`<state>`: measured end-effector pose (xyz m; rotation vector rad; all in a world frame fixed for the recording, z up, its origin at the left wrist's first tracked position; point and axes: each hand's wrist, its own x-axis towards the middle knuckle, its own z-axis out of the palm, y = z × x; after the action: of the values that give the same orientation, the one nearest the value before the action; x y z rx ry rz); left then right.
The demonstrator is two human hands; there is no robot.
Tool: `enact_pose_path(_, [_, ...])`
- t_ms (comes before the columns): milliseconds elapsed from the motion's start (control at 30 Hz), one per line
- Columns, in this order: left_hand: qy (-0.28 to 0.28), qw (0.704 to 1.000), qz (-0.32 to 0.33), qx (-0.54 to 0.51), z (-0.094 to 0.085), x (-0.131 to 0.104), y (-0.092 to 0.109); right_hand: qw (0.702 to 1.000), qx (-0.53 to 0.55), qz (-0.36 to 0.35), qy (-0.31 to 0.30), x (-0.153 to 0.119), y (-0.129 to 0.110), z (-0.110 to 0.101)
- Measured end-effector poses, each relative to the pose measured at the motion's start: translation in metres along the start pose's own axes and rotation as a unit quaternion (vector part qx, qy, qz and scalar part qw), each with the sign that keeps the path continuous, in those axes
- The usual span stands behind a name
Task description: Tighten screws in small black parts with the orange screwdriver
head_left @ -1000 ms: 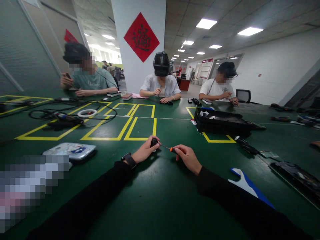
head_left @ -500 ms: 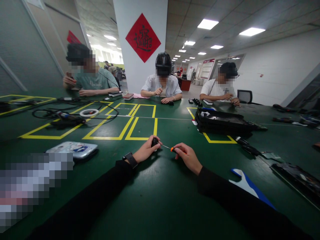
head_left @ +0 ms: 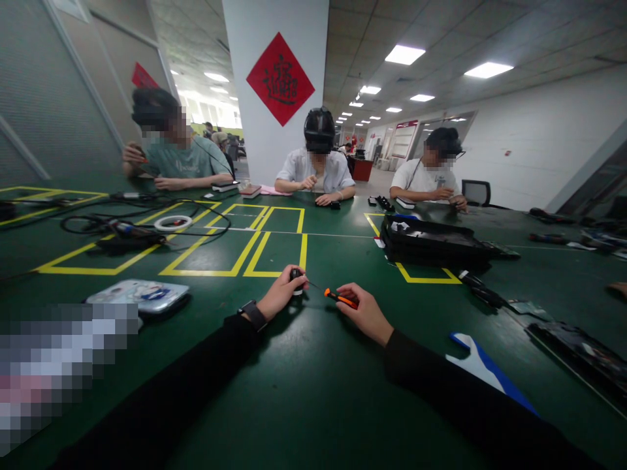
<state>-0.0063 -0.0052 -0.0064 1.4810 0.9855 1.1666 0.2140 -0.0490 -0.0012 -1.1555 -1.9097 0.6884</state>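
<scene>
My left hand (head_left: 278, 297), with a dark watch on its wrist, is closed around a small black rounded object (head_left: 296, 275) with a pale lower part, just above the table. Its exact kind is too small to make out. In my right hand (head_left: 368, 314) is a screwdriver (head_left: 341, 298) with an orange and black handle, gripped between thumb and fingers. The thin shaft points left toward the black object. My left fingers hide whether the tip touches it.
Yellow tape rectangles mark the green table (head_left: 294, 391). A phone-like case (head_left: 142, 295) lies left, cables (head_left: 132, 232) beyond it. Stacked black trays (head_left: 434, 241), a blue-and-white flat piece (head_left: 482, 365) and electronic parts (head_left: 578, 346) lie right. Three people sit opposite.
My left hand has shifted slightly left with the black object. The screwdriver's handle now shows more, with my right fingers farther back along it and the shaft tilted differently.
</scene>
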Motion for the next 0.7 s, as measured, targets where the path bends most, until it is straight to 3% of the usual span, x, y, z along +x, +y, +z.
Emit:
enact_pose_path(200, [0.019,1.0,0.0,-0.007,0.0001,-0.0005,-0.0017,0.991,-0.128,-0.04,-0.001,0.0022,0.0036,0.0024])
enact_pose_path(533, [0.004,0.998,0.025,0.064,0.0028,-0.0011,-0.0016,0.99,-0.14,-0.016,-0.011,0.0013,0.0047,-0.0001])
enact_pose_path(700, [0.019,0.998,0.007,0.056,0.0019,-0.0003,-0.0031,0.986,-0.158,-0.047,-0.004,0.0027,0.0039,0.0027])
